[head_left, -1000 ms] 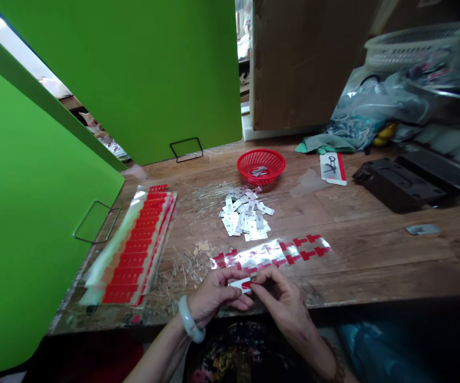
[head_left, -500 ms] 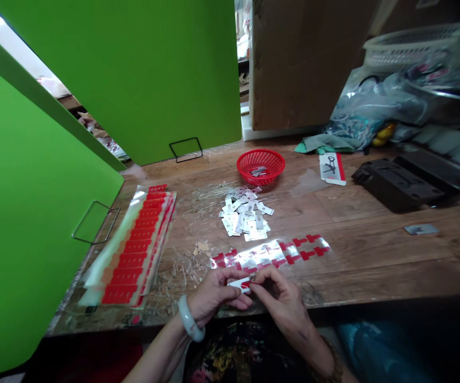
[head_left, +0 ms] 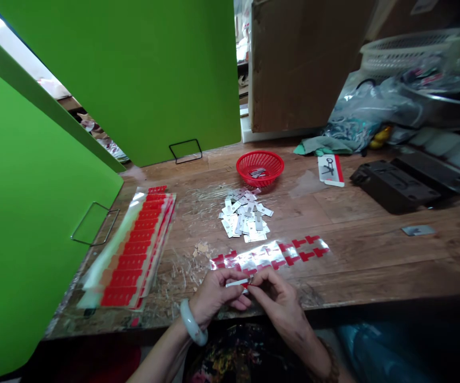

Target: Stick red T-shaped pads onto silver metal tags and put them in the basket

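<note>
My left hand (head_left: pixel 214 293) is closed round one end of a small flat metal plate (head_left: pixel 235 284), held just above the table's front edge. At the plate's right end sits a small red sticker (head_left: pixel 245 285), pinched between the thumb and forefinger of my right hand (head_left: pixel 280 299). The fingertips partly hide the sticker, so how much of it touches the plate cannot be made out. Right behind my hands lies a clear strip with red stickers (head_left: pixel 305 247) along both edges. Farther back is a loose pile of similar metal plates (head_left: pixel 248 218).
A red plastic basket (head_left: pixel 260 181) with a few plates stands behind the pile. Layered sheets of red stickers (head_left: pixel 130 260) lie at left. To the right are a printed card (head_left: pixel 330 170), a dark plastic case (head_left: pixel 393 186) and a lone plate (head_left: pixel 418 230). Green panels (head_left: pixel 166 74) border the table.
The plate in my left hand has tipped and shows a narrower face. My right fingers have shifted slightly at its end, and less of the red sticker shows.
</note>
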The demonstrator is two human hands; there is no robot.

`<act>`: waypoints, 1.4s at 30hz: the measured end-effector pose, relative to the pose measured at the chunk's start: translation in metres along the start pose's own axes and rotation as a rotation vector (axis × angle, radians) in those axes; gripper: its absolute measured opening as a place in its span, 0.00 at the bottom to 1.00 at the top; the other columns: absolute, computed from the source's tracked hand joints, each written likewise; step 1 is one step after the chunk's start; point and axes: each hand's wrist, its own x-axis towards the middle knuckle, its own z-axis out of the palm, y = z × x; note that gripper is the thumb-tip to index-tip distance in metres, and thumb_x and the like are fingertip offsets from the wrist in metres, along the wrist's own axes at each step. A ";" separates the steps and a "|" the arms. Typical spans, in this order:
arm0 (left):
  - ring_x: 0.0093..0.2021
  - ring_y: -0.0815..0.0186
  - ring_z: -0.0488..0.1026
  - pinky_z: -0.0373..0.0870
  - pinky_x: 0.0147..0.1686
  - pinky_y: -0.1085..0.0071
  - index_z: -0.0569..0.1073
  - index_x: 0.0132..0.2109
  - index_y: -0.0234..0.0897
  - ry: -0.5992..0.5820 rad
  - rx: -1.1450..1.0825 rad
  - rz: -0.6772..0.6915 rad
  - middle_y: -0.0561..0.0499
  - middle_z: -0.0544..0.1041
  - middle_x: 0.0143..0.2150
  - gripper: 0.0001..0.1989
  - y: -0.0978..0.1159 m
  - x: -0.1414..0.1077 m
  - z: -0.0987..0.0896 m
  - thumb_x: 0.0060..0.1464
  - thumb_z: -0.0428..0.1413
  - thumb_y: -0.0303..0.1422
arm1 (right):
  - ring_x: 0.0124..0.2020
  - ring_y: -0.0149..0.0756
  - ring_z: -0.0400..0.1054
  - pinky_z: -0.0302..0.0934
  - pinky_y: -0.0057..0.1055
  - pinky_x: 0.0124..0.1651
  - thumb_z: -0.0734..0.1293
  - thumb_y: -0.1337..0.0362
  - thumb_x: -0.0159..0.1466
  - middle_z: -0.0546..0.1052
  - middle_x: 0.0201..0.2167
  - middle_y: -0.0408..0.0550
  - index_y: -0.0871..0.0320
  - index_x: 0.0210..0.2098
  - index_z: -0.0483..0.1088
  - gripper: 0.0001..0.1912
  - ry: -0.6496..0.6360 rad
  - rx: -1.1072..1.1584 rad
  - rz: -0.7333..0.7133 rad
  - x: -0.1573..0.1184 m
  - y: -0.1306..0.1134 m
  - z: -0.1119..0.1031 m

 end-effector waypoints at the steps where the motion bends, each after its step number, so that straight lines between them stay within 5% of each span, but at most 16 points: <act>1: 0.25 0.68 0.76 0.72 0.29 0.74 0.73 0.42 0.25 0.016 0.020 0.018 0.45 0.79 0.27 0.19 -0.001 0.001 0.000 0.43 0.63 0.33 | 0.30 0.31 0.64 0.58 0.26 0.35 0.65 0.65 0.59 0.70 0.27 0.41 0.57 0.28 0.66 0.04 -0.006 -0.005 -0.001 0.000 -0.001 0.000; 10: 0.24 0.68 0.75 0.72 0.29 0.73 0.75 0.38 0.28 0.225 0.111 0.227 0.48 0.79 0.26 0.12 -0.003 0.002 0.009 0.44 0.59 0.29 | 0.37 0.33 0.65 0.57 0.26 0.40 0.64 0.69 0.58 0.70 0.32 0.44 0.57 0.25 0.68 0.05 0.074 -0.031 -0.049 -0.002 -0.008 0.006; 25: 0.25 0.64 0.77 0.73 0.29 0.71 0.72 0.42 0.25 0.126 0.039 0.108 0.43 0.80 0.26 0.23 -0.009 0.003 0.001 0.40 0.64 0.36 | 0.31 0.32 0.64 0.58 0.27 0.36 0.61 0.64 0.61 0.70 0.28 0.42 0.57 0.30 0.65 0.05 0.071 -0.017 0.066 0.003 -0.008 0.005; 42: 0.27 0.65 0.77 0.73 0.30 0.72 0.73 0.42 0.27 0.130 -0.011 0.071 0.44 0.80 0.27 0.20 -0.015 0.004 0.000 0.41 0.64 0.33 | 0.27 0.32 0.63 0.59 0.27 0.31 0.60 0.67 0.59 0.69 0.25 0.42 0.56 0.28 0.65 0.04 0.111 -0.108 0.012 0.006 -0.004 0.010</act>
